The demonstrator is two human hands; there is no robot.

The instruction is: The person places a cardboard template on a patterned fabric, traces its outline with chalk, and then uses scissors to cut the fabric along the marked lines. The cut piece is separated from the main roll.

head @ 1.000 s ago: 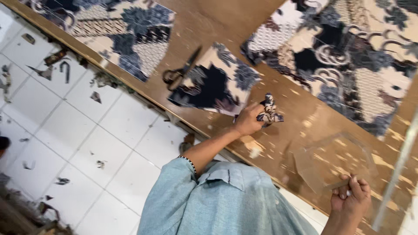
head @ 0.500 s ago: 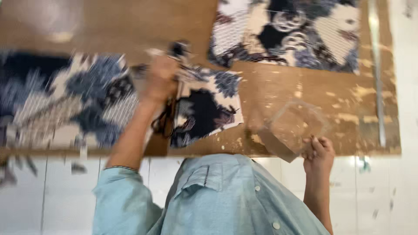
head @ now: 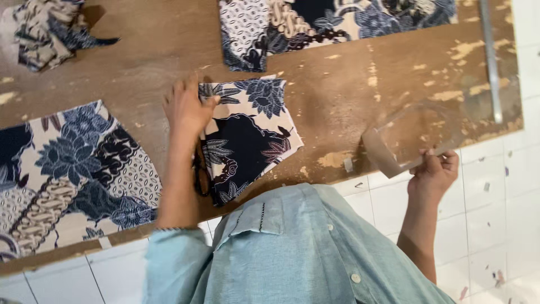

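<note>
Left hand: I see my left hand (head: 188,107) lying flat, fingers spread, pressing the left edge of a cut batik fabric piece (head: 247,135); nothing pinched
Right hand: my right hand (head: 433,174) pinches the lower edge of a clear plastic template (head: 413,135) at the board's near edge
Fabric piece: flat on the brown wooden board (head: 337,90), mid-board, just ahead of my pale blue shirt (head: 292,247)
Around: larger batik panel (head: 73,174) to the left; another panel (head: 332,22) beyond; scraps (head: 45,31) far left; metal ruler (head: 490,56) at the right

Free: bare board (head: 140,50) between the cloth pieces.
Blocked: scissors (head: 201,174) by the left arm; metal bar (head: 490,56) at right.
</note>
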